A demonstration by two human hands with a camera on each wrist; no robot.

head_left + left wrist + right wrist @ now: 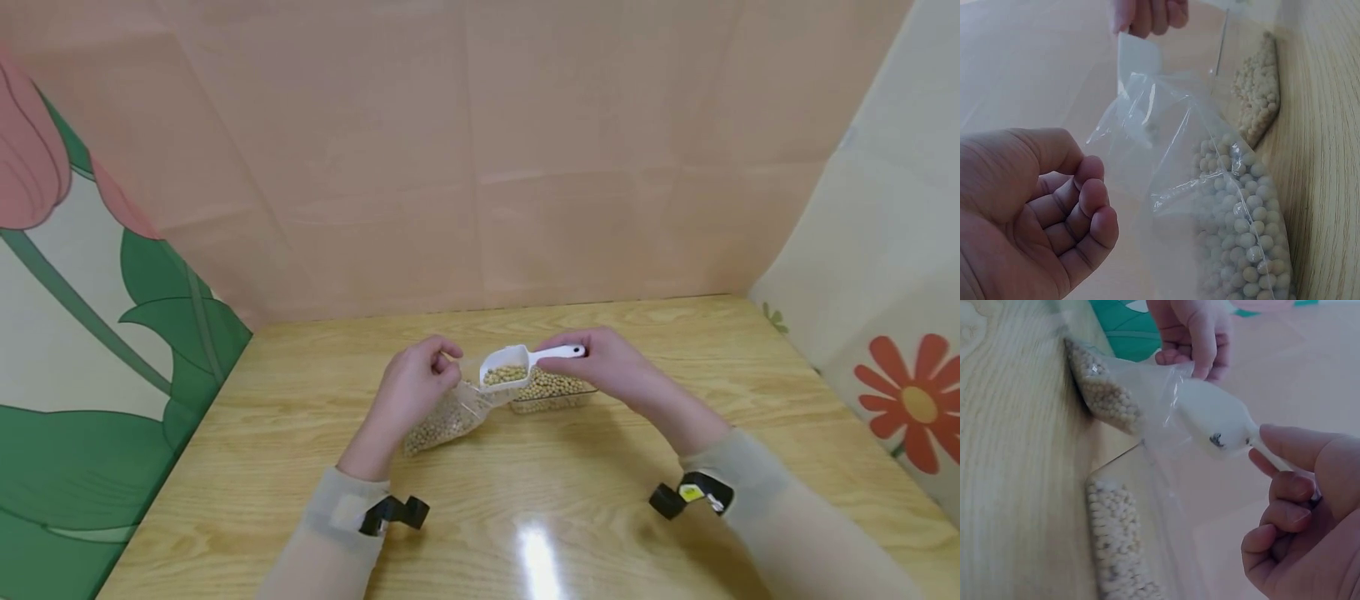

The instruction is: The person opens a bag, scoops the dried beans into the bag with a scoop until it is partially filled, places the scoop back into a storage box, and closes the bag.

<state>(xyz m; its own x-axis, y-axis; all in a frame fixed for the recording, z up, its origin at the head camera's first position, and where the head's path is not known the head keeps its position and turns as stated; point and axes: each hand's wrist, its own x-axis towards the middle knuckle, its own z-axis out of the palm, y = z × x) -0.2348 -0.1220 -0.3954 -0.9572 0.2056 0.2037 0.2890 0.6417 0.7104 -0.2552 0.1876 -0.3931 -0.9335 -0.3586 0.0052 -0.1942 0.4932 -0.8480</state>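
My right hand (611, 367) holds a white scoop (491, 358) by its handle, and yellowish soybeans (506, 373) lie in its bowl. Beneath and left of the scoop, a clear plastic bag (446, 421) part full of the same beans rests tilted on the table. My left hand (416, 379) pinches the edge of the bag's mouth between thumb and index finger, the other fingers curled, as the left wrist view shows. In the right wrist view the scoop's tip (1210, 412) is at the bag's opening. Behind the scoop stands a clear box (551, 405) holding soybeans.
The light wooden table (480, 517) runs back to a pink backdrop (480, 208). Printed panels with a tulip (30, 150) on the left and a red flower (918, 404) on the right flank it. A small black device (397, 510) is strapped to each wrist.
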